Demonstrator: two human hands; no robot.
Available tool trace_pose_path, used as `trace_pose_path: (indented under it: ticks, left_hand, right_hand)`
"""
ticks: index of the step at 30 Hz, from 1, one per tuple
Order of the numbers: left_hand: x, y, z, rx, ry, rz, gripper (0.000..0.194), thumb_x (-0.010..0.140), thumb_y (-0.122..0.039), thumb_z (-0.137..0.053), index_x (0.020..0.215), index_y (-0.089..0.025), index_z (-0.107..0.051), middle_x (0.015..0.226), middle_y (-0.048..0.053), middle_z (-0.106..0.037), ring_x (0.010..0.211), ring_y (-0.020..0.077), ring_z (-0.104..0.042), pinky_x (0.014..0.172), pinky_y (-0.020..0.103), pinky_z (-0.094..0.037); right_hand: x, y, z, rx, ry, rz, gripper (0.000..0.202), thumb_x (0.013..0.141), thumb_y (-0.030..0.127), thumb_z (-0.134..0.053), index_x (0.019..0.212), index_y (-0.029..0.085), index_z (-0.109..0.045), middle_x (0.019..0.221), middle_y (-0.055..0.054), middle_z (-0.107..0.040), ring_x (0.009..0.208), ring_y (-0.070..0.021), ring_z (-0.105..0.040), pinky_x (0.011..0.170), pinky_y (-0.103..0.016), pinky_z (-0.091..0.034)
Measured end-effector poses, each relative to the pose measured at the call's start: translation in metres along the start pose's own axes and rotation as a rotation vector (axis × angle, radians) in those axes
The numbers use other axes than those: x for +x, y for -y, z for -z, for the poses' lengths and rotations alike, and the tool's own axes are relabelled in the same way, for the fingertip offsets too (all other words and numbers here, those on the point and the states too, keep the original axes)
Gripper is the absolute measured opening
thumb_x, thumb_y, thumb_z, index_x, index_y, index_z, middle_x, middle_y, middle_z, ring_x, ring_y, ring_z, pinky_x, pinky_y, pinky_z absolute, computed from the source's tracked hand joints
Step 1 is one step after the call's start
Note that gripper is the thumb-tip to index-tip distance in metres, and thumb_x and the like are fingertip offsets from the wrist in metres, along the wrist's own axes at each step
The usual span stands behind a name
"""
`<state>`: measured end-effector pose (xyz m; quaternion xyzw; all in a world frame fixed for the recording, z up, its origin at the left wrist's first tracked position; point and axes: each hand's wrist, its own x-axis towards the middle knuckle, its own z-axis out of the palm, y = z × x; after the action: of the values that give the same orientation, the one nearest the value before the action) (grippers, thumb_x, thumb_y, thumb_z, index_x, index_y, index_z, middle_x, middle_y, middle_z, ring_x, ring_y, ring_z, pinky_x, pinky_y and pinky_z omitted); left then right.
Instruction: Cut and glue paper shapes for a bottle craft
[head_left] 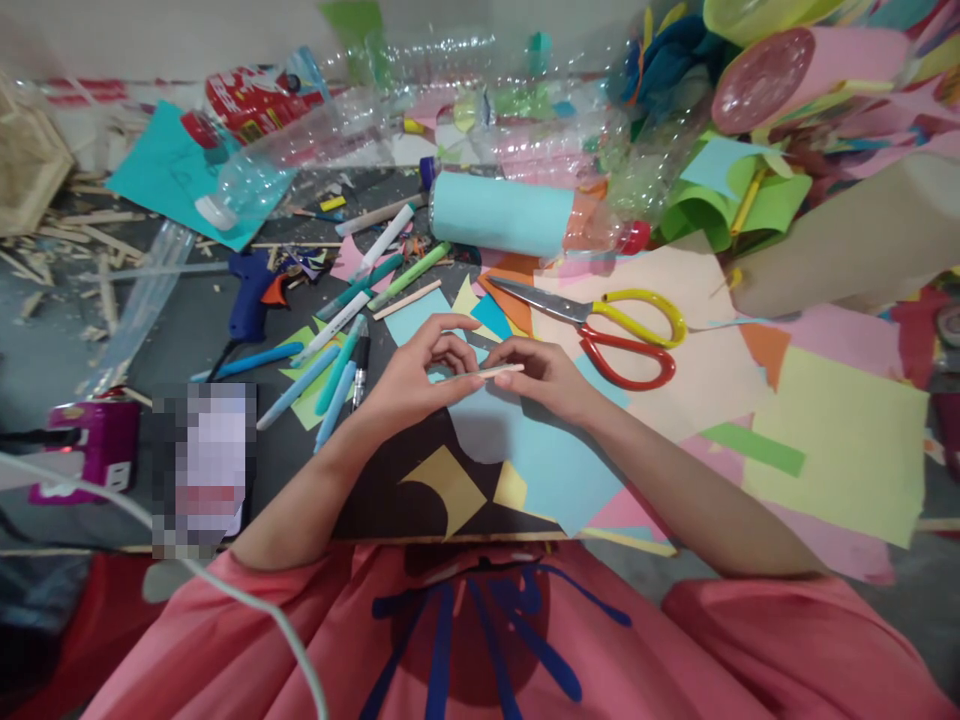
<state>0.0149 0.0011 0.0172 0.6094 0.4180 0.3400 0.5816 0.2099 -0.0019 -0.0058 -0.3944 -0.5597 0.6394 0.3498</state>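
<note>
A thin, pale flat piece, like a wooden craft stick [501,371], is held level between my two hands above the table. My left hand [420,375] pinches its left end with the thumb, fingers curled over. At its right end, my right hand [546,378] grips it between thumb and bent fingers. Something light blue shows under the left fingers, but I cannot make out whether it is joined to the stick. Below lies light blue paper [559,465]. Just beyond my right hand rest scissors [589,312] with one yellow and one red handle, blades slightly apart.
Several markers [341,325] lie left of my hands, near a blue glue gun [251,295]. A phone [214,460] and a purple power box [94,450] sit at the left. Plastic bottles, including one wrapped in blue paper [499,213], line the back. Paper scraps [832,430] cover the right.
</note>
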Motion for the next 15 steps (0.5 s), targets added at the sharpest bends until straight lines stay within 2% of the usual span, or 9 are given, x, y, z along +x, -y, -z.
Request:
trace_pose_path:
  ticks: [7, 11, 15]
  left_hand:
    - [-0.0027, 0.0063, -0.003, 0.217, -0.059, -0.089, 0.037, 0.076, -0.027, -0.071, 0.11, -0.02, -0.058, 0.082, -0.001, -0.067, 0.076, 0.0119, -0.064, 0.074, 0.023, -0.051]
    - [-0.0002, 0.0069, -0.0006, 0.236, -0.118, -0.108, 0.036, 0.072, -0.03, -0.074, 0.104, -0.019, -0.063, 0.089, 0.002, -0.07, 0.081, 0.0144, -0.067, 0.076, 0.024, -0.052]
    - [0.0017, 0.0055, 0.0029, 0.286, -0.139, -0.075, 0.02, 0.076, -0.03, -0.07, 0.092, -0.019, -0.069, 0.089, 0.003, -0.073, 0.083, 0.0164, -0.068, 0.076, 0.025, -0.052]
  right_hand:
    - [-0.0006, -0.0054, 0.0001, -0.075, -0.026, 0.084, 0.034, 0.077, 0.051, -0.07, 0.078, 0.018, -0.063, 0.071, 0.0, -0.061, 0.059, -0.0098, -0.049, 0.054, -0.024, -0.041]
    - [-0.001, -0.0051, -0.0005, -0.069, -0.164, 0.138, 0.032, 0.077, 0.05, -0.071, 0.077, 0.019, -0.063, 0.071, 0.0, -0.062, 0.061, -0.0109, -0.052, 0.055, -0.026, -0.043]
    - [-0.0011, -0.0047, -0.0004, -0.059, -0.258, 0.168, 0.033, 0.077, 0.053, -0.071, 0.077, 0.02, -0.064, 0.071, 0.0, -0.062, 0.062, -0.0119, -0.055, 0.056, -0.027, -0.045]
